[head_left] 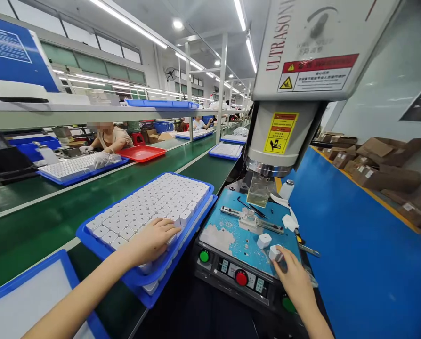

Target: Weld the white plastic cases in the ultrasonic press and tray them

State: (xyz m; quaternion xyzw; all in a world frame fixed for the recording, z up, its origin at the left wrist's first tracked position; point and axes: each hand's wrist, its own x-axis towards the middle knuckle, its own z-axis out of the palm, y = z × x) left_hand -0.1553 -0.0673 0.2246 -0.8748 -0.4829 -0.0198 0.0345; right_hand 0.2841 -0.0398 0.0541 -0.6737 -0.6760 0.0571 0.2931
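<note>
My left hand [157,240] lies over the near right edge of a blue tray [85,233] with its fingers stretched across white plastic cubes [150,197]. These have rounded corners and a small dark slot on top. My thumb is hidden, and I cannot make out whether a cube sits under the fingers. At the front right of a worn turquoise machine plate [224,238], my right hand [293,273] pinches one white plastic cube [274,253]. Just left of it another white cube [264,241] rests on the plate, in front of a metal fixture [250,219].
The ultrasonic machine's head [274,136] hangs above the fixture. A red button [241,278] and green button [204,256] face me. Across the green conveyor [182,162], a person [113,139] in gloves handles another tray, near a red tray [143,153]. Cardboard boxes [390,169] lie right.
</note>
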